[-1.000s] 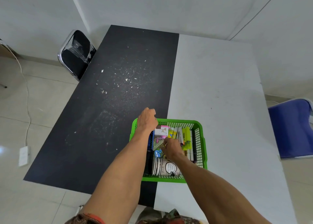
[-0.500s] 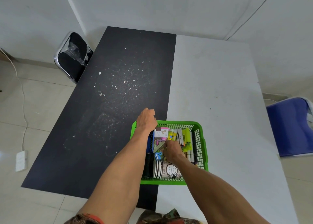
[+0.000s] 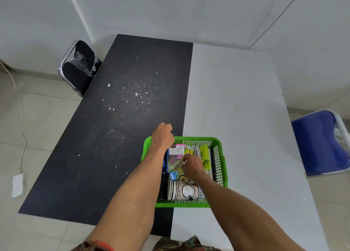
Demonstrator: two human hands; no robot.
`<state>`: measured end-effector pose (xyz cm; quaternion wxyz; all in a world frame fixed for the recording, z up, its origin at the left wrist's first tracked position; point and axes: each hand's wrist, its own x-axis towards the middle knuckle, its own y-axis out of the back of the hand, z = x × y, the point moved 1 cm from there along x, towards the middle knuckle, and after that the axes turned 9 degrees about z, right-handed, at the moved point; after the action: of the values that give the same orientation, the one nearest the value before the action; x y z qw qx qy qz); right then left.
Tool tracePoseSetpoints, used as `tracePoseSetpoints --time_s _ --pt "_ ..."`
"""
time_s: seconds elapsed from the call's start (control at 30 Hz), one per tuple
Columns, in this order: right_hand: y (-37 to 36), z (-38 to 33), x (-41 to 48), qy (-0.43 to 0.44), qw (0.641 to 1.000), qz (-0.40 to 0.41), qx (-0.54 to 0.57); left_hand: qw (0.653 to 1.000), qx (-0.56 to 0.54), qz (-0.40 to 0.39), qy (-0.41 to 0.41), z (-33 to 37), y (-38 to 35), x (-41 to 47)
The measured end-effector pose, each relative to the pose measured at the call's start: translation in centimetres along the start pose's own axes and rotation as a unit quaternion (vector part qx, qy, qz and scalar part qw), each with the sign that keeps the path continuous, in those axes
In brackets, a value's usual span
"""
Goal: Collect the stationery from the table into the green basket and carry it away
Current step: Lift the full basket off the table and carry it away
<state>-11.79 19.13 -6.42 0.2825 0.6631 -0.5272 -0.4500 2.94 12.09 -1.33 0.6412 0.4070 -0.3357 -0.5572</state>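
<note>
A green basket (image 3: pixel 220 156) stands near the front of the table, straddling the seam between its black half (image 3: pixel 123 118) and grey half (image 3: pixel 236 108). It holds stationery: a yellow highlighter (image 3: pixel 205 155), a small pink-and-white box (image 3: pixel 176 149), a blue clip (image 3: pixel 173 175), a patterned roll (image 3: pixel 184 191) and several pens. My left hand (image 3: pixel 162 136) grips the basket's far left rim. My right hand (image 3: pixel 191 165) is inside the basket with fingers curled, pinching something small and pale among the items.
A black chair (image 3: pixel 78 68) stands at the table's far left corner. A blue chair (image 3: pixel 320 142) sits at the right side. A white cable and a socket strip (image 3: pixel 18 184) lie on the tiled floor at left. Walls close the far side.
Both hands stay in nearly the same places on and in the basket. The view has shifted slightly; my right hand's fingers have moved a little among the items.
</note>
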Motion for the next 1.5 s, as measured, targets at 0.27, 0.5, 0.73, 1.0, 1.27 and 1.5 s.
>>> tracePoseSetpoints --time_s 0.27,0.5,0.73,1.0,1.27,1.5 --pt "3.7 1.2 0.4 0.004 0.996 0.086 0.031 1.0 0.008 0.015 0.008 -0.3 1.0 -1.0" --pt "6.8 4.7 0.2 -0.039 0.987 0.158 -0.013 0.998 0.019 0.043 0.043 -3.8 1.7 -4.1" --pt "7.5 8.9 -1.3 -0.138 0.982 0.129 -0.027 0.992 -0.002 0.039 0.123 -5.7 1.9 -8.1" --pt "6.5 10.7 -2.5 -0.139 0.987 0.075 -0.011 0.965 -0.025 -0.03 0.261 -6.6 0.7 -10.8" --pt "7.3 10.6 -2.4 -0.139 0.988 0.071 -0.002 0.953 -0.007 -0.027 0.303 -5.8 2.2 -10.5" --pt "8.2 9.8 -2.7 -0.176 0.981 0.076 0.022 0.957 0.009 -0.038 0.287 -4.9 3.8 -9.9"
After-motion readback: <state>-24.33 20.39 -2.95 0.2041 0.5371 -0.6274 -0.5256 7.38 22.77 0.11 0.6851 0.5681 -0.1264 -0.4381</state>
